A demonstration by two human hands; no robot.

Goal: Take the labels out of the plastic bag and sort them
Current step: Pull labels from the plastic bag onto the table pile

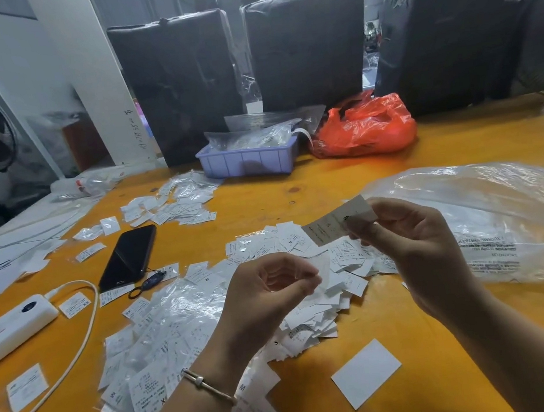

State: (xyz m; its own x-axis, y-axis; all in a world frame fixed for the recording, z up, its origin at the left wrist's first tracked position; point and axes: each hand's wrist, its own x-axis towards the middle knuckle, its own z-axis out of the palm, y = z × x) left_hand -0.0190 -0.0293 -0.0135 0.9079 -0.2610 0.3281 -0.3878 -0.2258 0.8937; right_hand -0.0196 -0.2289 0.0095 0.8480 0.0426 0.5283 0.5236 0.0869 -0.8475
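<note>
I read this as sorting step, labels mostly out of bag. Right hand pinches one label by its edge, raised above heap of labels at middle of surface. Left hand curled, fingertips pinched together; cannot tell if it holds thin clear sleeve or nothing. Big clear plastic bag lies flat, right of heap, just beside right hand. Small sleeved packets spread left of heap. My guess at next move: read size mark on raised label, drop it on matching pile; needs light pinch, one piece only.
</note>
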